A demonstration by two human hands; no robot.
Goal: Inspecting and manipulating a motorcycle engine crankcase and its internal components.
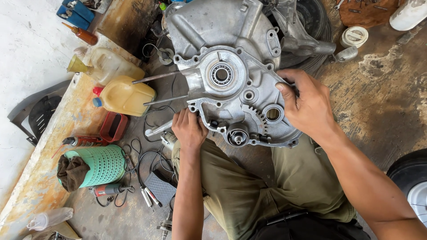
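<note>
We hold an aluminium engine crankcase (235, 75) upright on the stained concrete floor (382, 102), just ahead of our knees. Our left hand (189, 129) is curled around the lower left edge of the case, fingers hooked behind the rim near the protruding steel studs (155, 89). Our right hand (307, 104) clamps the right edge, thumb on the face of the case and fingers wrapped behind it. Neither hand is spread; both are closed on the casting. On its face we see a round bearing (221, 74) set in the centre, a toothed gear segment (259, 119) lower right, and a short shaft stub (238, 138) at the bottom.

To the left, along a low painted ledge (58, 146), stand the containers. A yellowish plastic jug (124, 95) with blue and red caps lies on its side; we cannot tell how full it is. Behind it sits a second pale jug (111, 64) with a yellow funnel (76, 66) beside its mouth. A brown squeeze bottle (82, 34) lies farther back. A small red tray (113, 126) sits next to the jugs; its contents are unclear. A green perforated basket (102, 165) lies tipped over with a dark rag (71, 172) stuffed in its mouth. Black cables (147, 160) trail beside it, and a tyre (411, 178) shows at the right edge.
</note>
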